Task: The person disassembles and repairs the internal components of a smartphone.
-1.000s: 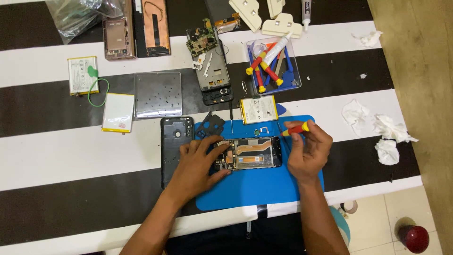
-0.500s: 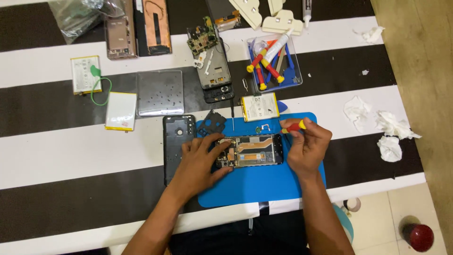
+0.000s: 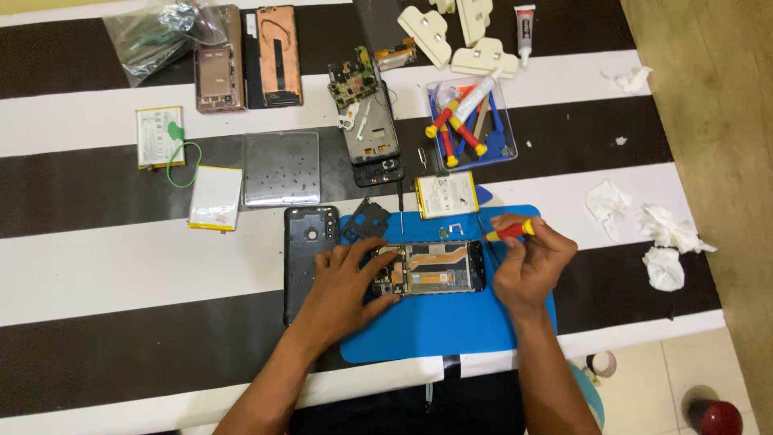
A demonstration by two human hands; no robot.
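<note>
An opened phone point(image 3: 435, 267) with its insides showing lies on a blue work mat point(image 3: 451, 322). My left hand point(image 3: 348, 282) rests on the phone's left end and pins it down. My right hand point(image 3: 527, 262) is at the phone's right end, fingers closed on a small red and yellow screwdriver point(image 3: 509, 232). A black phone back cover point(image 3: 310, 254) lies just left of the mat. A white phone battery point(image 3: 447, 194) sits at the mat's upper edge, next to a black plastic part point(image 3: 366, 219).
A clear tray point(image 3: 471, 125) holds more red and yellow screwdrivers. Further phones and boards point(image 3: 369, 121), a grey magnetic pad point(image 3: 282, 167), two batteries point(image 3: 216, 197), white clamps point(image 3: 459, 36), a glue tube point(image 3: 525, 22) and crumpled tissues point(image 3: 656, 238) lie about the striped table.
My right hand with the screwdriver has shifted slightly at the phone's right end. My left hand stays on the phone.
</note>
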